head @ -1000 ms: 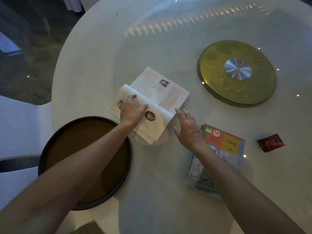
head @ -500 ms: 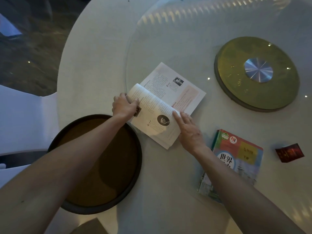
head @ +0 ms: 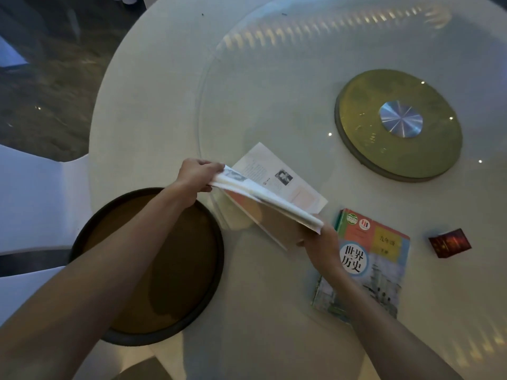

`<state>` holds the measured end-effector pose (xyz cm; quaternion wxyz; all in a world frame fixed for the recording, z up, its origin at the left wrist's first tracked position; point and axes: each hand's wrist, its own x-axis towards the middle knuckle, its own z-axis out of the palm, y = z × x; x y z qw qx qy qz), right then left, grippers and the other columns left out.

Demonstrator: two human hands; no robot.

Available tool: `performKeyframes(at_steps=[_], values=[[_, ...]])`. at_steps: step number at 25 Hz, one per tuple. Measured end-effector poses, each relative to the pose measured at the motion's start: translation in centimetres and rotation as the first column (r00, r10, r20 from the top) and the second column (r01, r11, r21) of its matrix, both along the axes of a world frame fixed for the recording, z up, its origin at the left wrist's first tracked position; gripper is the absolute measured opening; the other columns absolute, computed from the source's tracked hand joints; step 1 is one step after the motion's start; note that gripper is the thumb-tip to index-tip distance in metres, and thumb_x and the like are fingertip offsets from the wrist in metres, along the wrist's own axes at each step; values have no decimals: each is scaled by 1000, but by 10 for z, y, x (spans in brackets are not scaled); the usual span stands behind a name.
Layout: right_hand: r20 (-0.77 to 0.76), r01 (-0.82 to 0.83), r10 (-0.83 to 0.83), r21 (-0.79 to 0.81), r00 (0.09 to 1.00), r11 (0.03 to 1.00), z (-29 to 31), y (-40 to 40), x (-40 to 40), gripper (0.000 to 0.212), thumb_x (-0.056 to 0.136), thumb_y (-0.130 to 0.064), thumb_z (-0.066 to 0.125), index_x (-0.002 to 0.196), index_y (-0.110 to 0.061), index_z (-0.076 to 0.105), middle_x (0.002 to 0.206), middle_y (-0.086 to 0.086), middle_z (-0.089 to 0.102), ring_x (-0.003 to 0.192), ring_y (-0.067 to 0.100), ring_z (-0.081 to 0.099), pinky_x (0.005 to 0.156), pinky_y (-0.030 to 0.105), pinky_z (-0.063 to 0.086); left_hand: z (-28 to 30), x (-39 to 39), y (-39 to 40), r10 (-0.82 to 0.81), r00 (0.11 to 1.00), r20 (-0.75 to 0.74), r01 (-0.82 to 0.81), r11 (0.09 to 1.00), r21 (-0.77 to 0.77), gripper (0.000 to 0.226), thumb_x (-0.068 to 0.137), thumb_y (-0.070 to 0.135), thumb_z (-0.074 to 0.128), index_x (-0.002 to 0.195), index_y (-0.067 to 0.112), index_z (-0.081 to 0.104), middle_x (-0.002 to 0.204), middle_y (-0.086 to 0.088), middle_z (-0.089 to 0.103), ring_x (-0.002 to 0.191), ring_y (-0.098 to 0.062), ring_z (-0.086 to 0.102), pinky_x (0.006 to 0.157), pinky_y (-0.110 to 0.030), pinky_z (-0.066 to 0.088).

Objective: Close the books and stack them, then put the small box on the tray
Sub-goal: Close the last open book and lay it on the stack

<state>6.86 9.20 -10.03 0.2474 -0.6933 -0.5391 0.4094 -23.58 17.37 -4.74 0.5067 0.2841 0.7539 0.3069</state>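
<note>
An open book [head: 277, 185] lies near the table's middle, its left half raised and folding over the flat right page. My left hand [head: 196, 175] grips the raised half's far corner. My right hand [head: 319, 244] holds its near corner, over the edge of a closed colourful textbook [head: 375, 259] that lies flat to the right. A small dark red box [head: 450, 242] rests on the table right of that textbook, apart from both hands. A round dark-rimmed brown tray [head: 216, 250] sits at the near left, under my left forearm.
The round white table [head: 153, 105] carries a glass turntable with a gold disc hub [head: 399, 124] at the far right. A white chair [head: 35, 204] stands left of the table, beside the tray. Dark floor lies beyond.
Both hands have lifted the open book's left half off the table and swung it up towards the right page. The camera view has shifted slightly.
</note>
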Motion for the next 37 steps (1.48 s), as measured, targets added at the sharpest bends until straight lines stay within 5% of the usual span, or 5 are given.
performKeyframes(at_steps=[9,18,24,32,37], values=[[-187,278,-392,-447,901,850,-7,-37,-16,15,100,-14,59,110,-4,64,102,14,74,81,25,75,69,48,66,-17,57,-36,88,984,152,-76,994,-83,36,99,37,59,118,7,64,89,-1,68,71,-12,63,61,-25,52],[655,-144,82,42,751,989,-4,-5,-1,41,90,-28,68,116,-2,51,117,19,50,104,34,53,88,45,53,-57,84,-77,126,992,4,-124,977,-172,33,88,21,72,114,1,68,107,-17,74,94,-30,73,63,-29,54],[475,-200,295,-242,829,949,-9,51,0,61,100,-27,50,153,0,34,153,22,42,142,37,39,119,46,31,-53,94,-88,93,996,8,-89,969,-231,22,85,23,73,99,7,68,80,-6,70,73,-21,71,73,-39,62],[292,-5,125,-377,948,926,-15,18,3,35,94,-32,57,125,-14,56,123,9,64,113,30,62,98,47,53,-45,92,-83,153,984,85,-139,978,-152,54,81,8,80,127,15,52,115,-6,62,104,-27,65,93,-47,56],[85,62,-25,-463,996,884,-16,-4,7,16,96,-26,62,105,-13,58,106,10,67,100,29,69,87,50,61,-33,96,-83,75,970,230,-53,994,-97,22,93,13,67,115,17,70,113,-10,74,93,-25,72,76,-36,60]])
